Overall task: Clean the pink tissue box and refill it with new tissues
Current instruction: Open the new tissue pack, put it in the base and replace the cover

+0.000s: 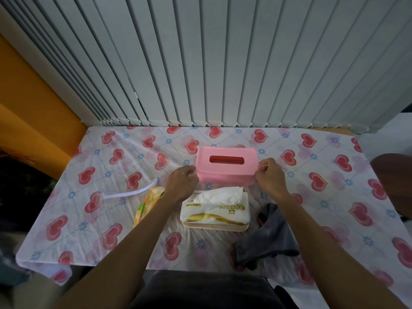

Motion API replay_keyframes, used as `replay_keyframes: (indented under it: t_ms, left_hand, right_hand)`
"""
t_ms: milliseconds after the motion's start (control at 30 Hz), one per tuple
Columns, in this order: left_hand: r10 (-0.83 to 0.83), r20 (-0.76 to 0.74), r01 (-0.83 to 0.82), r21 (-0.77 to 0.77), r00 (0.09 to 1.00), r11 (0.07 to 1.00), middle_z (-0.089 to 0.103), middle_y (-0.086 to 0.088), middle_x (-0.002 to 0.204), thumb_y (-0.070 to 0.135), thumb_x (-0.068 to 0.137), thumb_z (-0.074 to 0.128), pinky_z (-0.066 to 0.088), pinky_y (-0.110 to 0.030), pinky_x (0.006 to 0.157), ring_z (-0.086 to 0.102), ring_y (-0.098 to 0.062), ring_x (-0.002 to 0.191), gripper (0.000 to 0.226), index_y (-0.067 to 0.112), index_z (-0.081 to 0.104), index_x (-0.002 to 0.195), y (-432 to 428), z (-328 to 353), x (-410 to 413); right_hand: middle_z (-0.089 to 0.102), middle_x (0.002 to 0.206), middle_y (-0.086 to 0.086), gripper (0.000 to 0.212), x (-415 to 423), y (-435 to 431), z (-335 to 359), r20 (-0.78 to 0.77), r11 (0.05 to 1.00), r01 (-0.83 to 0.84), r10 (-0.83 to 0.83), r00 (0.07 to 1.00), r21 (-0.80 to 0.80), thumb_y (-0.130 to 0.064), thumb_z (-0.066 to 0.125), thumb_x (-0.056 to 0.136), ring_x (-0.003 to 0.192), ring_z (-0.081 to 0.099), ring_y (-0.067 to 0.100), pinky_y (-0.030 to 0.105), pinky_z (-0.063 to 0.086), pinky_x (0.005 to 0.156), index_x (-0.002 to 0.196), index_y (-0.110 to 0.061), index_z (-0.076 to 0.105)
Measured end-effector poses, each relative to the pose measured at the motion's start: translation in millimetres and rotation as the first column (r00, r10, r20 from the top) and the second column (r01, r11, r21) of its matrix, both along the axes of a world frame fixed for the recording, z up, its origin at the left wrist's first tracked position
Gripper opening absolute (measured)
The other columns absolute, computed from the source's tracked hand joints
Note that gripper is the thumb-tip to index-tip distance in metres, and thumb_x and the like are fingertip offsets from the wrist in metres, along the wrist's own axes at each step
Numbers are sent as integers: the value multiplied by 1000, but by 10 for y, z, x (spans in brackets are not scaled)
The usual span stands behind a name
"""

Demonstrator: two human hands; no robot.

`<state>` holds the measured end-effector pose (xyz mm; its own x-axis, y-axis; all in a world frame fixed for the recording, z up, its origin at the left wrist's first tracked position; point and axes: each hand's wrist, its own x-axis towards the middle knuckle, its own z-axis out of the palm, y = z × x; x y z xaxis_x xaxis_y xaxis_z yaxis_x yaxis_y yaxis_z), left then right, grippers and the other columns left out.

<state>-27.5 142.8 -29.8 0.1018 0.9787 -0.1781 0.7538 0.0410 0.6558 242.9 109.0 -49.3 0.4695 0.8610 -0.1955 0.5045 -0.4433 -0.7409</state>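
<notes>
My left hand [183, 182] and right hand [270, 177] are pinched closed on opposite ends of the pink tissue box [226, 167], at mid-table beyond the opened tissue pack [215, 208] on its tray. Refill step, I judge: cover next goes squarely over pack. Grey cloth [266, 236] lies unused, right.

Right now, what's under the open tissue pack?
The tissue pack sits on a beige base tray, whose front edge shows. The heart-print tablecloth lies beneath; the tray's inside is covered.
</notes>
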Motion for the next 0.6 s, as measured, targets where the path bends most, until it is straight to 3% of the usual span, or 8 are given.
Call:
replay_keyframes:
  t_ms: [67, 133, 200, 300, 400, 500, 600]
  left_hand:
    - [12, -23, -14, -59, 1000, 998, 59, 5, 100, 24, 91, 52, 38, -25, 71, 53, -15, 89, 31, 13, 62, 118, 104, 27, 103]
    - [-2, 4, 3, -156, 1000, 988, 63, -3, 108, 26, 94, 50, 42, -29, 72, 57, -21, 93, 31, 9, 59, 119, 199, 53, 199]
    - [35, 94, -7, -281, 995, 960, 65, -12, 114, 27, 96, 48, 50, -37, 76, 62, -28, 96, 37, 7, 58, 125, 267, 69, 272]
    - [164, 179, -89, -366, 970, 926, 67, -20, 106, 24, 95, 50, 51, -39, 72, 59, -26, 76, 38, -1, 62, 121, 324, 128, 314]
    - [217, 253, -137, -301, 943, 944, 68, -16, 112, 19, 94, 57, 54, -36, 80, 63, -23, 86, 31, 1, 66, 117, 417, 274, 239]
    - [290, 386, -233, -189, 876, 954, 68, -1, 100, 22, 87, 67, 53, -36, 85, 62, -18, 91, 15, 11, 69, 97, 451, 523, 71]
    - [337, 456, -304, -146, 824, 941, 65, -3, 94, 33, 79, 70, 56, -42, 82, 64, -25, 94, 22, 15, 59, 87, 280, 717, -51]
  right_hand:
    - [61, 121, 10, 40, -38, 93, -52, -58, 996, 64, -68, 996, -61, -22, 54, 93, 102, 61, 22, 35, 56, 83, 131, -10, 49]
    - [61, 124, 13, 51, -90, 164, -86, -167, 982, 17, -49, 985, -188, -39, 46, 96, 105, 63, 27, 45, 56, 90, 136, -6, 46]
    - [65, 113, 12, 51, -157, 182, -100, -329, 961, 1, -96, 939, -277, -47, 38, 99, 99, 68, 30, 47, 59, 86, 132, -8, 48]
    - [65, 104, 14, 43, -174, 171, -100, -463, 953, 29, -174, 869, -303, -45, 36, 102, 99, 68, 32, 43, 59, 84, 125, -11, 49]
    - [65, 98, 10, 41, -111, 203, 60, -462, 965, 23, -147, 875, -263, -45, 36, 102, 89, 66, 26, 39, 57, 81, 111, -10, 56]
    - [57, 81, 2, 40, -128, 193, 414, -394, 987, 65, -119, 911, -147, -47, 38, 100, 71, 56, 15, 31, 48, 67, 89, -14, 57]
    - [51, 66, -3, 42, -254, 43, 729, -360, 997, 71, -65, 931, 6, -49, 39, 95, 63, 51, 14, 34, 45, 64, 70, -18, 53]
